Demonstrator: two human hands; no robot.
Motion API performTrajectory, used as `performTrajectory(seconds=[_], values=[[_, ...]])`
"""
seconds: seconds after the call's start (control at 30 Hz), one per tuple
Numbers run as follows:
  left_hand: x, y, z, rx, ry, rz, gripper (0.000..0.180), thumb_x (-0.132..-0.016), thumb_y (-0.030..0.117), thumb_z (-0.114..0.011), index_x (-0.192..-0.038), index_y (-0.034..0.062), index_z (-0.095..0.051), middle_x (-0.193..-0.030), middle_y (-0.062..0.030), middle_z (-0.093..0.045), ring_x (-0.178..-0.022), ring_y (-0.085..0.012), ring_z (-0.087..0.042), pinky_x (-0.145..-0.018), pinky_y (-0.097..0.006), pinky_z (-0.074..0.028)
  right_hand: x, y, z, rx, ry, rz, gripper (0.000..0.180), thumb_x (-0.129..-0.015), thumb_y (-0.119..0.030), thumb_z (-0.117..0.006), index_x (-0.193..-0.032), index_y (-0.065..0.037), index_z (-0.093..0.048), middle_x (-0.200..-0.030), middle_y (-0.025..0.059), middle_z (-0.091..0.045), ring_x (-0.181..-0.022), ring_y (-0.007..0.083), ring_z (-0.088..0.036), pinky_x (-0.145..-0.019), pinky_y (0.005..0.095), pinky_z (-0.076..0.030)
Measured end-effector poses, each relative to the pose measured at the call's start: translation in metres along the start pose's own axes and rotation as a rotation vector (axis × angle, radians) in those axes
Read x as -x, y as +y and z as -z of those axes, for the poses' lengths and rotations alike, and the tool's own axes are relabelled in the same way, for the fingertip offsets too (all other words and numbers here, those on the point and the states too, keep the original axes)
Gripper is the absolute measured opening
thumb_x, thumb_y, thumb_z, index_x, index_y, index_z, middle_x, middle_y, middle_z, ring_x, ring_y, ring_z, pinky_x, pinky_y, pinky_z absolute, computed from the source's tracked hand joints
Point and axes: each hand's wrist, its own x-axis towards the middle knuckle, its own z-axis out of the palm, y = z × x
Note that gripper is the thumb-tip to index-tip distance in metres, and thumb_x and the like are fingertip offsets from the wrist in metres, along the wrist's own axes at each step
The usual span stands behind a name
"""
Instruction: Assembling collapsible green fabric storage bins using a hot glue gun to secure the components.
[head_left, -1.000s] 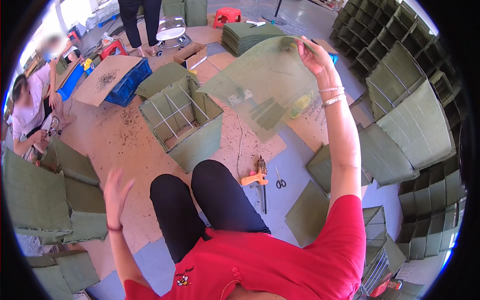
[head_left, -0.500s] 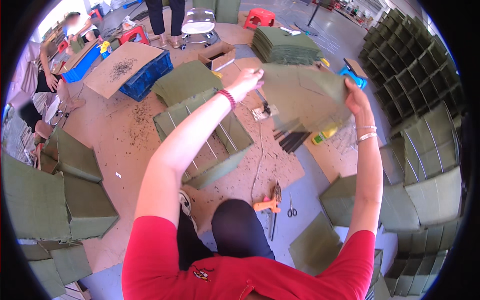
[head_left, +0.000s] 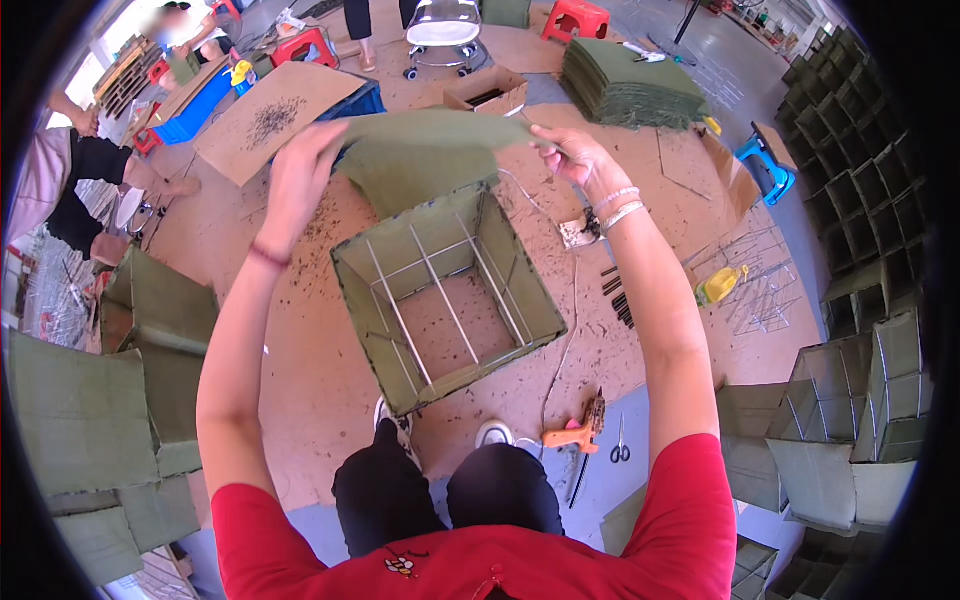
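Bright light glares at upper left, the raised green sheet (head_left: pixel 430 127) blurs, and edges bend toward black corners.

Rods (head_left: pixel 445 295) across box (head_left: pixel 524 285), gaps between, sheet (head_left: pixel 430 128) beyond

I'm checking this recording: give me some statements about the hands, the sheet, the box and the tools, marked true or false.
1. The left hand and the right hand both hold a green sheet. True.
2. That green sheet lies inside the box. False: it is held up in the air.
3. Pale rods run across the open green box. True.
4. The scissors lie to the right of the orange glue gun. True.
5. The right hand grips the orange glue gun. False: neither hand touches it.
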Motion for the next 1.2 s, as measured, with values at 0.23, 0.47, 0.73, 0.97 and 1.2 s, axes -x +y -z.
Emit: performTrajectory(seconds=[0.23, 0.47, 0.73, 0.97, 1.2], values=[[0.153, 0.073, 0.042, -0.154, -0.089, -0.019, 0.04, -0.065, -0.009, -0.053, -0.101, 0.0051, -0.061, -0.102, -0.0119, -0.063, -0.089, -0.0281, -0.062, -0.072, -0.035, -0.053, 0.059, 0.041, -0.068, 0.191, 0.065, -0.086, 0.018, -0.084, -0.021, -0.065, -0.095, -0.008, -0.062, -0.082, -0.0014, -0.063, -0.064, 0.0052, -0.055, -0.05, 0.0183, -0.038], [0.209, 0.122, 0.043, -0.228, -0.063, -0.028, 0.039, -0.062, -0.008, -0.056, -0.098, 0.0033, -0.062, -0.101, -0.0088, -0.063, -0.079, -0.0239, -0.061, -0.065, -0.032, -0.052, 0.095, 0.084, -0.061, 0.377, 0.216, -0.057, 0.023, -0.083, -0.017, -0.065, -0.1, -0.001, -0.062, -0.086, 0.0054, -0.066, -0.071, 0.0119, -0.062, -0.066, 0.0269, -0.051], [0.227, 0.154, 0.043, -0.248, -0.054, 0.0, 0.038, -0.06, -0.005, -0.056, -0.096, 0.0039, -0.063, -0.091, -0.006, -0.06, -0.072, -0.0214, -0.056, -0.059, -0.031, -0.049, 0.124, 0.085, -0.065, 0.497, 0.249, 0.004, 0.019, -0.081, -0.017, -0.067, -0.093, -0.002, -0.065, -0.081, 0.0025, -0.066, -0.065, 0.0099, -0.059, -0.06, 0.0261, -0.047], [0.242, 0.147, 0.036, -0.235, -0.076, -0.034, 0.038, -0.059, -0.001, -0.056, -0.096, 0.0036, -0.063, -0.094, -0.0052, -0.059, -0.075, -0.0211, -0.056, -0.062, -0.031, -0.049, 0.142, 0.106, -0.068, 0.906, 0.495, 0.168, 0.023, -0.078, -0.026, -0.072, -0.073, -0.004, -0.067, -0.063, -0.0032, -0.059, -0.056, 0.005, -0.049, -0.053, 0.0219, -0.038], [0.253, 0.149, 0.035, -0.195, -0.101, 0.009, 0.041, -0.061, -0.005, -0.057, -0.101, 0.0051, -0.063, -0.093, -0.0061, -0.054, -0.076, -0.0211, -0.055, -0.062, -0.032, -0.047, 0.158, 0.119, -0.071, 0.899, 0.494, 0.214, 0.025, -0.08, -0.027, -0.07, -0.075, -0.002, -0.067, -0.062, -0.0043, -0.057, -0.057, 0.0035, -0.046, -0.053, 0.0223, -0.039]])
